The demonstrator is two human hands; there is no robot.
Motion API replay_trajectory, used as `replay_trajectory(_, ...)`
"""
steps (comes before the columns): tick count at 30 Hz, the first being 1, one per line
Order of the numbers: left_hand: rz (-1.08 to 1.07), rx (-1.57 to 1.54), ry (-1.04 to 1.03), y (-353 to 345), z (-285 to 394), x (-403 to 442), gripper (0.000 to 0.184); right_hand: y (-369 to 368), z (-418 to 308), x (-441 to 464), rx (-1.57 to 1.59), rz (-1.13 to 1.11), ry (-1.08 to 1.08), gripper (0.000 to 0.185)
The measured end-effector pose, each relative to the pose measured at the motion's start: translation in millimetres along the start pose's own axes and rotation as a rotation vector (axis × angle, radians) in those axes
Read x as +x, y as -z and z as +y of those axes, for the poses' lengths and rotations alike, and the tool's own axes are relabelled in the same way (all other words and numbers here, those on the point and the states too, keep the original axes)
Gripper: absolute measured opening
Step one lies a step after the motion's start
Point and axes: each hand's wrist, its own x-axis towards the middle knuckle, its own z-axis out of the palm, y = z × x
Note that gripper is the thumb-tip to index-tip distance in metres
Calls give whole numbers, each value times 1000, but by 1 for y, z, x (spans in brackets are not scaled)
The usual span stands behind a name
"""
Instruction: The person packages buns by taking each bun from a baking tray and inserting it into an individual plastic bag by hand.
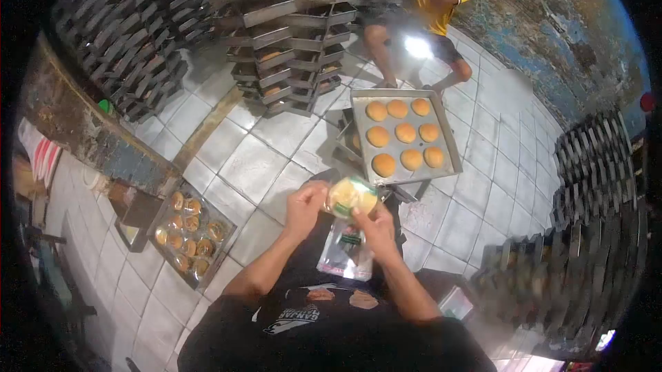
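To the left, near a worn beam (127, 141), a metal tray (165, 263) of wrapped buns (191, 223) sits low. Beyond it, toward the far middle, rises a tall stack of metal tins (276, 20). Right of that, a square tray (394, 147) holds nine golden buns (407, 133) in three rows, its near left corner just beside the worker's hands. Past it is another person in a yellow shirt (427, 13), and dark stacks of tins (593, 165) crowd the right.

Over the lap, both forearms reach forward and the hands meet at a printed plastic bag (347, 196). The left hand (305, 204) pinches its left edge, fingers curled closed; the right hand (376, 226) grips its right side, thumb across the front. There seems to be a bun inside, though the glare blurs it. Below the bag, a flat plastic pack (345, 255) lies on the lap.

Pale tiles (265, 131) cover the floor, and at the far right stands a patchy blue-and-brown wall (538, 34).
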Motion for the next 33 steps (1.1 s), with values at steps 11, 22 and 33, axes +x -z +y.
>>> replay_trajectory(11,-272,-484,272,8,-5,-34,47,10,15,23,-36,-94,113,61)
replay_trajectory(22,-59,273,19,40,-22,-39,49,-64,-185,23,689,-516,82,68)
replay_trajectory(33,-293,973,-516,24,-30,-71,23,13,-18,12,-791,-237,636,75)
